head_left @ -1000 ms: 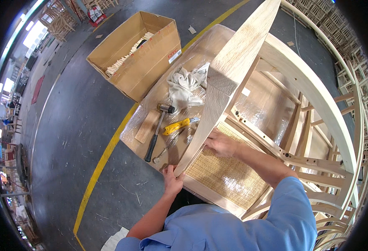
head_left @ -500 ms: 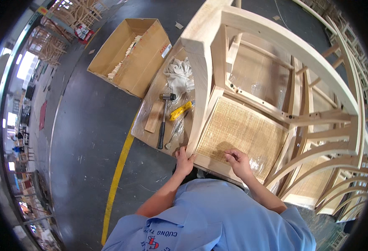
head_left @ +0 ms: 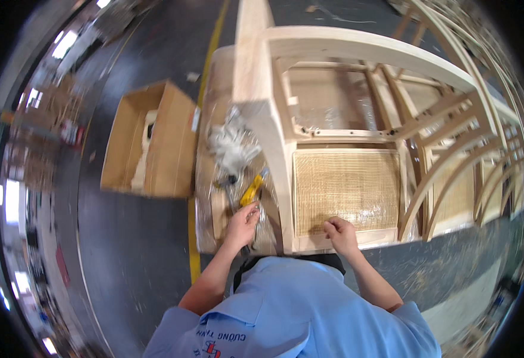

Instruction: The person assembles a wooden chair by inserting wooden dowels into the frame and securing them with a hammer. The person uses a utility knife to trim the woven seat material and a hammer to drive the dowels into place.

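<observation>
My left hand point(head_left: 242, 228) is over the tools on the plastic-covered work surface, fingers apart, with its fingertips at the near end of a yellow utility knife point(head_left: 251, 191). A hammer point(head_left: 231, 180) lies beside the knife, its handle partly hidden by that hand. To the left is a flat wooden strip point(head_left: 219, 212). My right hand point(head_left: 340, 234) is closed in a pinch above the near edge of a woven cane panel point(head_left: 345, 185); whatever is between its fingers is too small to make out. The panel sits in a pale wooden chair frame point(head_left: 278, 152).
Crumpled white cloth point(head_left: 232, 143) lies beyond the tools. An open cardboard box point(head_left: 175, 143) holding pale pieces stands to the left, near a yellow floor line point(head_left: 194, 238). More curved wooden frames point(head_left: 453, 173) extend to the right.
My left hand has left the chair frame's near corner and moved left onto the tools by the knife. My right hand stays pinched over the panel. The view has turned.
</observation>
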Motion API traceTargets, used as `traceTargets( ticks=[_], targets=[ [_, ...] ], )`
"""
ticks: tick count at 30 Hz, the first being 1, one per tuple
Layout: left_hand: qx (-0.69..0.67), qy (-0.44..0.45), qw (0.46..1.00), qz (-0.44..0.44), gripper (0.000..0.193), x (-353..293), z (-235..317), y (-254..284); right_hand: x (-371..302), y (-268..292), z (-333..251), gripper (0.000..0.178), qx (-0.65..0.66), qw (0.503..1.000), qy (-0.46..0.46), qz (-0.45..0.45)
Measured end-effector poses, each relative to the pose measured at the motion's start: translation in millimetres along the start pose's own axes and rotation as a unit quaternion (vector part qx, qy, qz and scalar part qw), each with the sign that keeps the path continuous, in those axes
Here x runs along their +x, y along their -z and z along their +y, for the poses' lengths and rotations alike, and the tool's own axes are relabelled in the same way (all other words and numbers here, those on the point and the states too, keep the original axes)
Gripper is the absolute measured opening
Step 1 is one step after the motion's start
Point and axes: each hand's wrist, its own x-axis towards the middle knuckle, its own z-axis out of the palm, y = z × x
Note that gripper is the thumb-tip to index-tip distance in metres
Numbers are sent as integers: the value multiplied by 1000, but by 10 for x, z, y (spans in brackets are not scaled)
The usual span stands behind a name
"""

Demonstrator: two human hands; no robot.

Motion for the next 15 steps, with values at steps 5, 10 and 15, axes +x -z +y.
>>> traceTargets(
  ticks=[5,10,15],
  targets=[
    [121,-131,983,-33,36,661,407,198,354,-561,-592,23,-76,986,84,124],
    [192,-210,956,-75,30,1236,582,31,715,-831,-700,25,-121,968,108,191],
    [114,-154,980,-61,56,2082,107,-341,943,-848,-974,31,-161,965,124,167]
  ],
)
